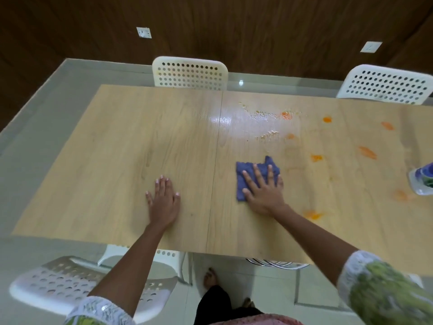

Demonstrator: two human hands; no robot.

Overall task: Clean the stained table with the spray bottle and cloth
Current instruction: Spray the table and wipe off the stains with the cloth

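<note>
Head view: my right hand (pixel 263 192) lies flat, fingers spread and straight, pressing the small blue-purple woven cloth (pixel 255 177) onto the light wood-grain counter (pixel 140 137). My left hand (pixel 164 198) rests palm-down on bare wood well to the left of the cloth, fingers straight and close together, holding nothing; I judge it is only bracing me.

What matters for the coming stroke is where the dirt lies from the cloth. The orange smeared stains (pixel 366 152) spread to the right of my right hand and away from me, the nearest one just right of my right forearm, others scattered toward the far right edge. A wet glossy patch of sprayed liquid (pixel 262 118) sits beyond the cloth, straight ahead and slightly right. So the cloth has to travel forward and rightward, and my right hand is plainly the nearer one to all of it.

The clear plastic spray bottle with a blue and green label (pixel 423 178) stands at the right edge of the view, well apart from both hands and partly cut off.
</note>
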